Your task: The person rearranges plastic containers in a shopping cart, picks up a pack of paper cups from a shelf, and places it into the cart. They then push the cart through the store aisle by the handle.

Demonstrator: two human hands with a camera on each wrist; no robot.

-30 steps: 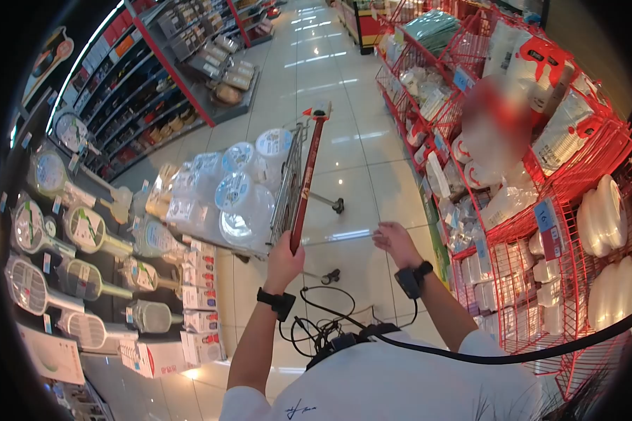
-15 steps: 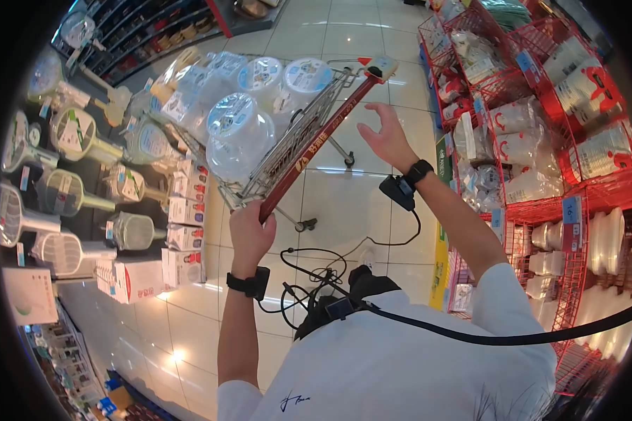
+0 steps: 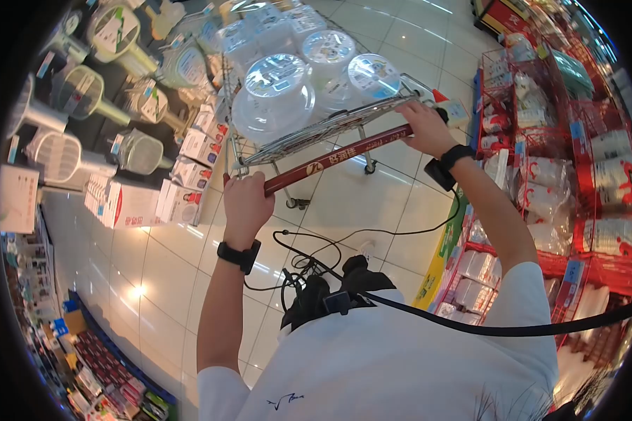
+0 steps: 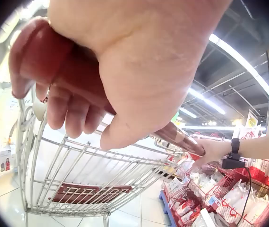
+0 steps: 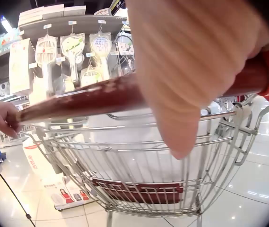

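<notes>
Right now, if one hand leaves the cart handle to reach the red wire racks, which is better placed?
The right hand, most likely: it holds the cart handle near the end closer to the red wire racks, while the left hand grips the opposite end and could steady the cart.

Your cart handle [image 3: 358, 149]: dark red, with yellow and white lettering
Your cart's basket [image 3: 330, 125]: silver-grey wire grid, dark red panel [image 5: 139, 190]
Tubs [image 3: 274, 105] before you: clear, blue-and-white printed tops
Your shirt [image 3: 400, 351]: white, with a dark scribbled motif
Your wrist straps [image 3: 239, 257]: plain black
Racks [image 3: 590, 270] on your right: bright red wire grid
Floor [image 3: 154, 281]: pale, squared by darker lines
</notes>
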